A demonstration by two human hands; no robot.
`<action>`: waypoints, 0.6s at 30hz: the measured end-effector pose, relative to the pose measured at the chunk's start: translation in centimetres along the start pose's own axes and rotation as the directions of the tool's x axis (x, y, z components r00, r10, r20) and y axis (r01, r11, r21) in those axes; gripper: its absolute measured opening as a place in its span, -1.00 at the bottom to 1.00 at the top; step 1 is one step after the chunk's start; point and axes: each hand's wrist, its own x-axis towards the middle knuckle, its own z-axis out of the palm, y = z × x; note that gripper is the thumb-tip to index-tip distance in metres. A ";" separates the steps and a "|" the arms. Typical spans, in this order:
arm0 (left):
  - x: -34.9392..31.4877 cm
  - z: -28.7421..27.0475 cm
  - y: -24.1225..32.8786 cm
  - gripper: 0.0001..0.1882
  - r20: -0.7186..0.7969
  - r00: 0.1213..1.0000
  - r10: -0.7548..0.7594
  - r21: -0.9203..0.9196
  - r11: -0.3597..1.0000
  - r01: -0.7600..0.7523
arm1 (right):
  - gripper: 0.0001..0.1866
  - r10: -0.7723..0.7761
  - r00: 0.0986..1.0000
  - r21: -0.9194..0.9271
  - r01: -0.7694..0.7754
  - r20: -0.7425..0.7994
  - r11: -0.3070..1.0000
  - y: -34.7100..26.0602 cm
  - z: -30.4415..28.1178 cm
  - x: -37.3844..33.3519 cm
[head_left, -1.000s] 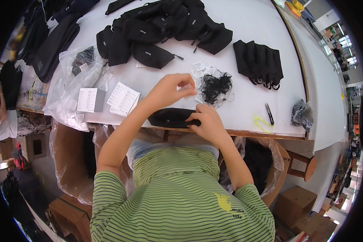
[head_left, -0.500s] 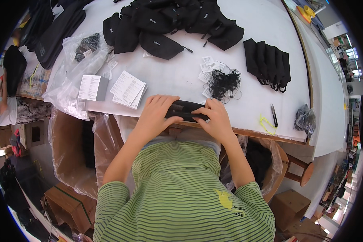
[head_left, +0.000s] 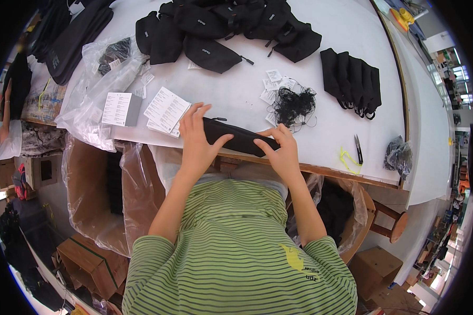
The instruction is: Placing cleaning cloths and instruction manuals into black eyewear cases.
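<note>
White table (head_left: 236,100) edge: black pouch (head_left: 239,137) between left hand (head_left: 197,142) and right hand (head_left: 281,149) (both gripping)

We hold a pouch (head_left: 240,137) at the near edge of the tabletop (head_left: 236,94), our left hand (head_left: 194,139) on its left end, our right hand (head_left: 281,149) on its right end. Just left of it lie leaflets (head_left: 165,109), then a plastic bag (head_left: 92,86). Behind the pouch sits a tangle of strings (head_left: 293,105) with tags (head_left: 274,81). Farther back lies a heap of pouches (head_left: 220,26); to its right, a stack (head_left: 352,81). Snips (head_left: 358,149) lie right of our right hand. Under the tabletop stand lined boxes (head_left: 105,194), left and right of us.
</note>
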 end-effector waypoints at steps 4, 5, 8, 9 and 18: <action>-2.9 1.8 -1.8 -0.13 -0.135 0.961 -0.241 -0.276 0.941 0.197 | -0.77 0.074 0.997 0.096 -0.071 -0.025 0.993 -0.5 0.2 -0.3; -3.5 2.0 -1.3 -0.15 -0.041 0.908 -0.417 -0.571 0.756 0.321 | -0.77 0.143 0.989 0.159 -0.138 -0.020 0.978 -0.7 0.2 -0.5; -4.1 2.2 -0.1 -0.22 0.305 0.793 -0.528 -0.864 0.198 0.464 | -0.79 0.261 0.964 0.418 -0.218 -0.048 0.882 -1.6 0.8 -1.2; -3.9 2.2 0.5 -0.26 0.489 0.746 -0.452 -0.856 -0.085 0.510 | -0.79 0.261 0.964 0.419 -0.219 -0.046 0.881 -2.2 1.1 -1.5; -1.2 1.2 2.8 -0.58 0.483 0.699 -0.528 -0.852 -0.100 0.514 | -0.84 0.423 0.886 0.846 -0.366 0.189 0.389 -6.2 1.6 -2.9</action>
